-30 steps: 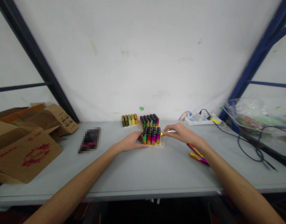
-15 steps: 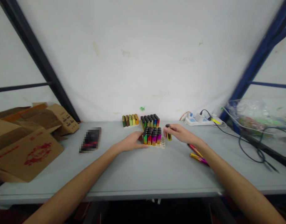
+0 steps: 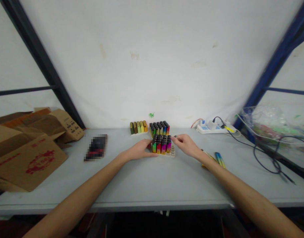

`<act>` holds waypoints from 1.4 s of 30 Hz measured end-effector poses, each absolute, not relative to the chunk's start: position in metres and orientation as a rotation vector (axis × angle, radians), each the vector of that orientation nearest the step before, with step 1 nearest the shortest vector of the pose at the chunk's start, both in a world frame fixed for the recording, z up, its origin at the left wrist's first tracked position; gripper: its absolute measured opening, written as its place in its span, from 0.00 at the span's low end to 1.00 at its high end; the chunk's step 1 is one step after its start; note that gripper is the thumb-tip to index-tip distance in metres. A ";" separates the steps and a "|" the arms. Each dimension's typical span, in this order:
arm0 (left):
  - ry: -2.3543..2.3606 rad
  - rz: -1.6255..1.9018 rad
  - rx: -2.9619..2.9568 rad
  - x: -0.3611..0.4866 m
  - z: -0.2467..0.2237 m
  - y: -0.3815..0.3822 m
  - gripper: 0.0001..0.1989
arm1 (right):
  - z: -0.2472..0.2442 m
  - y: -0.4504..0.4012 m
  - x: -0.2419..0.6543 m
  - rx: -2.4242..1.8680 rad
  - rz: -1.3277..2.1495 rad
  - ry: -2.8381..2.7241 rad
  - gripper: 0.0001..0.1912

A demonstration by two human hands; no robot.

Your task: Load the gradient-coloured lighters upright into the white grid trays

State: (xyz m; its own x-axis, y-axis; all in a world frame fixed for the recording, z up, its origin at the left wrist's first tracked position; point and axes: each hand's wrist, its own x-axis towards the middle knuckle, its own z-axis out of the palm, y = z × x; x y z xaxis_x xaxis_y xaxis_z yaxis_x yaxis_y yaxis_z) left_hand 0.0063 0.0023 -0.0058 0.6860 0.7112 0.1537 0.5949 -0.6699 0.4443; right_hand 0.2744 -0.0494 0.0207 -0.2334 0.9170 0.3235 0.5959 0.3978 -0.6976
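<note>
Several lighters with black tops and bright, many-coloured bodies (image 3: 163,147) stand upright in the front white tray (image 3: 172,154). My left hand (image 3: 140,150) holds this tray at its left side, with the thumb along the front and the fingertips hidden behind the lighters. At the tray's right back corner, my right hand (image 3: 183,144) is closed in a pinch on a lighter (image 3: 176,136); only its dark top shows. Loose lighters (image 3: 220,160) lie near my right forearm, some of them partly covered by it.
Behind stand another block of lighters (image 3: 159,127) and a tray of green-to-orange lighters (image 3: 138,128). Opened cardboard boxes (image 3: 35,158) and a blurred dark item (image 3: 96,147) are on the left. A power strip (image 3: 206,128), black cable (image 3: 263,165) and clear plastic bag (image 3: 271,122) are on the right.
My right hand has turned and moved slightly; the lighter's yellow body no longer shows. The loose lighters by my right forearm look different, with blue and yellow ones now visible. My left hand has hardly moved.
</note>
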 end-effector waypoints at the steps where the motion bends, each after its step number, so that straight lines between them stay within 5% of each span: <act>1: 1.025 0.455 2.538 0.006 -0.006 0.002 0.29 | 0.020 -0.050 0.273 -1.310 0.558 -1.932 0.26; 8: 1.009 0.490 2.536 0.006 -0.009 0.004 0.29 | 0.022 -0.051 0.273 -1.292 0.537 -1.934 0.20; 25: 0.994 0.479 2.518 0.007 -0.005 0.002 0.30 | 0.033 -0.045 0.295 -1.162 0.190 -2.145 0.26; 32: 1.015 0.466 2.518 0.007 -0.004 0.000 0.30 | 0.042 -0.057 0.293 -1.148 0.625 -2.307 0.24; 42: 1.002 0.463 2.551 0.008 -0.004 0.000 0.30 | 0.027 -0.051 0.289 -1.133 0.719 -2.365 0.27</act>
State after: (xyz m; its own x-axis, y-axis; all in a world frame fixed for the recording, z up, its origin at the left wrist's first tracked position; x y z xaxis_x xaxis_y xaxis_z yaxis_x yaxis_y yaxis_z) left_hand 0.0079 0.0005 -0.0045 0.6946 0.6994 0.1682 0.5814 -0.6835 0.4414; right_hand 0.2887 -0.0512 0.0271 -0.5803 0.8012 0.1458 0.5846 0.5345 -0.6104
